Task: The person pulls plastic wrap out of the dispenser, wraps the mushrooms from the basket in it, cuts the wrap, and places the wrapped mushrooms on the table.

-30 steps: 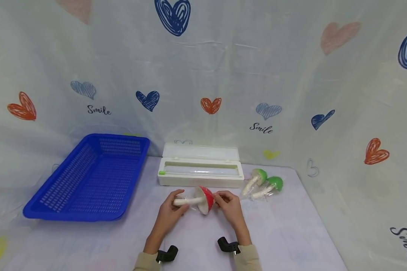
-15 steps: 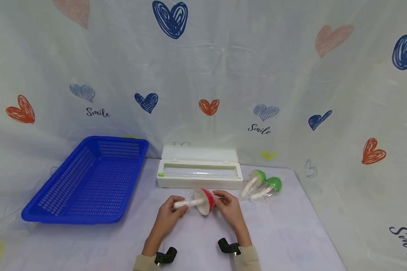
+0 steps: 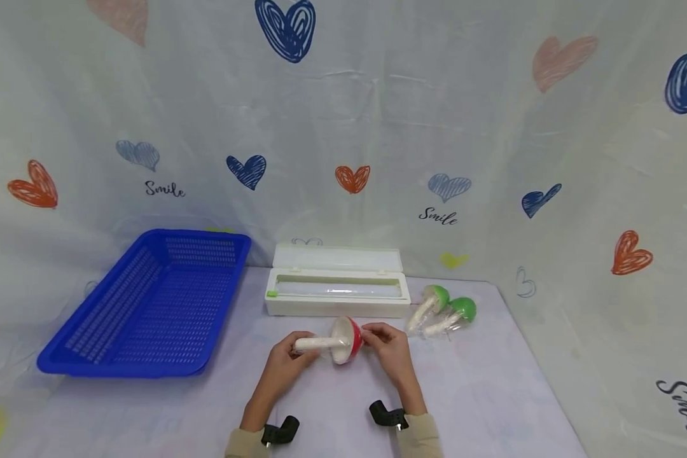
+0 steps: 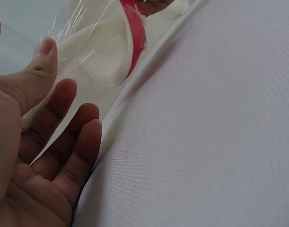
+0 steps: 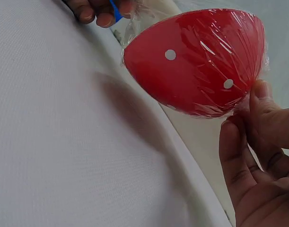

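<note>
Between the two hands lies a toy mushroom on its side, stem to the left and red cap to the right. The left hand grips it by the white stem. At the cap's tip, the right hand pinches gathered cling film between thumb and fingers. White dots mark the red cap, and the clear film stretches over it in creases. In the left wrist view, film also covers the pale underside and stem. The cap casts a shadow on the white cloth below.
Behind the hands stands a white cling film dispenser, lid raised, with a roll inside. Two green-capped toy mushrooms in clear film lie to its right. A blue plastic basket occupies the left side. A heart-printed sheet hangs behind.
The mushroom has turned a little, showing more of the cap's pale underside. The right fingers have shifted slightly at the cap's tip; the left hand keeps its hold on the stem.
</note>
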Demonstrator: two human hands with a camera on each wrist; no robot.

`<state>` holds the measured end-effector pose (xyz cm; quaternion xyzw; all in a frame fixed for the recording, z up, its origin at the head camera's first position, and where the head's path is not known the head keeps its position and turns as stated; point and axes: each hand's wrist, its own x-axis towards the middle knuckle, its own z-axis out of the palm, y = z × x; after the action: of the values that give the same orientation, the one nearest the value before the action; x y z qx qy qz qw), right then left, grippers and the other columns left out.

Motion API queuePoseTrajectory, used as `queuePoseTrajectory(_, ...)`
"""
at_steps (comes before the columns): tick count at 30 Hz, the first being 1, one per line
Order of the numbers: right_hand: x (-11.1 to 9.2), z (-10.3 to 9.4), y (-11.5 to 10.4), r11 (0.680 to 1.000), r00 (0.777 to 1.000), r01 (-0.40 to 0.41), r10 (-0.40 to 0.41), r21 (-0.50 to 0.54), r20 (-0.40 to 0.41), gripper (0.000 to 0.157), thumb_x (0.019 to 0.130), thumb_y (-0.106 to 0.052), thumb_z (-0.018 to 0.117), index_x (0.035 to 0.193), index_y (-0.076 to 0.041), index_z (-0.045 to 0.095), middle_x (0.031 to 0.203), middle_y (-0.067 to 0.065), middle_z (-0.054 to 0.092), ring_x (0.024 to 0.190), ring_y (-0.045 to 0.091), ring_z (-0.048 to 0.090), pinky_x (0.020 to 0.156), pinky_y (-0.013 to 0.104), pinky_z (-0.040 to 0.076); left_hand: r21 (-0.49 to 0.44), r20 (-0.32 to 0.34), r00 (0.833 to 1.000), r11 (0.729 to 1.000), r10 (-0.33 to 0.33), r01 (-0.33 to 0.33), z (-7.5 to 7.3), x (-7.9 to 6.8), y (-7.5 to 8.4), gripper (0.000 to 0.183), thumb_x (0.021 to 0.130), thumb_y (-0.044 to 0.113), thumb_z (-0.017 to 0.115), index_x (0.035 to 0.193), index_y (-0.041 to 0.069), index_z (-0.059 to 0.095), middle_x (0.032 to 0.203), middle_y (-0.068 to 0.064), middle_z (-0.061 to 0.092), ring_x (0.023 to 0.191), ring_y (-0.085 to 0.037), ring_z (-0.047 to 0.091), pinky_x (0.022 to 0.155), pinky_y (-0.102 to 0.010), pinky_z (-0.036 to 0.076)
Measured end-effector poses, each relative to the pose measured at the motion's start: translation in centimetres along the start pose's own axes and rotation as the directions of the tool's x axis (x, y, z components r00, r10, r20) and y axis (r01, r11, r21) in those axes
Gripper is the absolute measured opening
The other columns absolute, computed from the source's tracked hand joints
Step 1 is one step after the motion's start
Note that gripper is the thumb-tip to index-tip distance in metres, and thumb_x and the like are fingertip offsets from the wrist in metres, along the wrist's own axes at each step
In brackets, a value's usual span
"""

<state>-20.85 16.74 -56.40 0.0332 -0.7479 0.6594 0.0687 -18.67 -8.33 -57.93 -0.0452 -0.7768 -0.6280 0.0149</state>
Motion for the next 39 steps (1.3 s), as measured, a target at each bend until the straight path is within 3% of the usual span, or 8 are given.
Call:
queuePoseTrajectory(6,0.3,-0.1,-0.3,0.999,0.999,0.036,-0.036,-0.020,-0.026,0.010,0.092,-0.005,0.075,0.100,0.001,0.076,0.091,0.012,0.076,0.074,0.011,0.070,0.071,0.028,0.061,0.010,0.002,1.000,1.000,0.022,-0.022,0.3,0.4,0.1,0.028,0.088,0.026,0.083,0.111,0.012,0.075,0.094,-0.003,0.073,0.075,-0.008,0.062,0.066,-0.022,0.052)
queuePoseTrajectory(12,-0.1,-0.2,-0.1,1.000,0.999,0.014,-0.014,0.008,-0.052,0.018,0.096,-0.002,0.070,0.112,0.005,0.073,0.104,0.023,0.074,0.079,0.007,0.070,0.075,0.030,0.062,-0.080,0.044,0.999,0.996,0.032,-0.029,0.2,0.3,0.2,0.041,0.095,0.011,0.074,0.134,0.005,0.065,0.095,-0.011,0.074,0.077,-0.016,0.067,0.065,-0.025,0.055)
queuePoseTrajectory(18,-0.3,-0.3,0.0,0.999,1.000,0.008,-0.008,0.038,-0.017,0.029,0.095,0.006,0.067,0.124,0.006,0.068,0.108,0.024,0.069,0.085,0.007,0.070,0.079,0.033,0.062,-0.094,0.003,1.000,0.996,-0.008,0.008,0.3,0.3,0.2,0.027,0.095,0.011,0.073,0.120,0.003,0.073,0.086,-0.013,0.073,0.074,-0.016,0.066,0.064,-0.025,0.055)
queuePoseTrajectory(21,-0.1,-0.4,0.0,1.000,0.998,0.012,-0.011,0.024,-0.055,0.026,0.093,0.004,0.071,0.119,0.005,0.070,0.102,0.019,0.070,0.081,0.008,0.070,0.075,0.030,0.062,-0.068,0.003,1.000,0.998,-0.011,0.011,0.3,0.3,0.2,0.026,0.095,0.017,0.074,0.117,0.003,0.075,0.084,-0.011,0.072,0.072,-0.013,0.064,0.063,-0.024,0.054)
queuePoseTrajectory(25,0.1,-0.8,0.1,1.000,0.994,0.015,-0.013,0.013,-0.110,0.021,0.092,0.001,0.074,0.113,0.003,0.074,0.097,0.014,0.073,0.078,0.009,0.070,0.072,0.028,0.062,0.006,0.047,0.998,0.999,0.035,-0.036,0.1,0.2,0.2,0.032,0.098,0.025,0.069,0.122,0.004,0.074,0.081,-0.005,0.066,0.069,-0.009,0.057,0.062,-0.023,0.048)
queuePoseTrajectory(29,-0.1,-1.4,0.0,0.999,0.993,0.015,-0.010,0.035,-0.121,0.021,0.092,0.002,0.073,0.113,0.004,0.074,0.098,0.014,0.073,0.079,0.009,0.070,0.072,0.029,0.062,0.041,0.106,0.993,0.997,0.057,-0.061,0.2,0.0,0.6,0.035,0.103,0.017,0.062,0.134,0.003,0.067,0.087,-0.005,0.061,0.071,-0.008,0.052,0.063,-0.023,0.047)
queuePoseTrajectory(33,-0.8,-2.7,-0.5,0.998,0.987,0.012,-0.002,0.061,-0.160,0.025,0.093,0.004,0.070,0.118,0.008,0.070,0.098,0.015,0.070,0.081,0.008,0.070,0.073,0.026,0.061,0.045,0.112,0.991,0.996,0.071,-0.076,1.4,-0.3,1.2,0.038,0.099,0.007,0.067,0.136,0.001,0.064,0.100,-0.009,0.067,0.081,-0.008,0.059,0.069,-0.022,0.052)
queuePoseTrajectory(39,-2.0,-6.6,-1.2,0.998,0.949,-0.008,0.029,0.068,-0.313,0.029,0.095,0.001,0.070,0.121,0.013,0.066,0.101,0.012,0.073,0.083,0.003,0.070,0.074,0.021,0.060,0.041,0.133,0.982,0.989,0.137,-0.143,5.4,-0.1,2.4,0.024,0.089,0.012,0.080,0.112,0.006,0.076,0.097,-0.008,0.074,0.084,-0.008,0.065,0.070,-0.022,0.055)
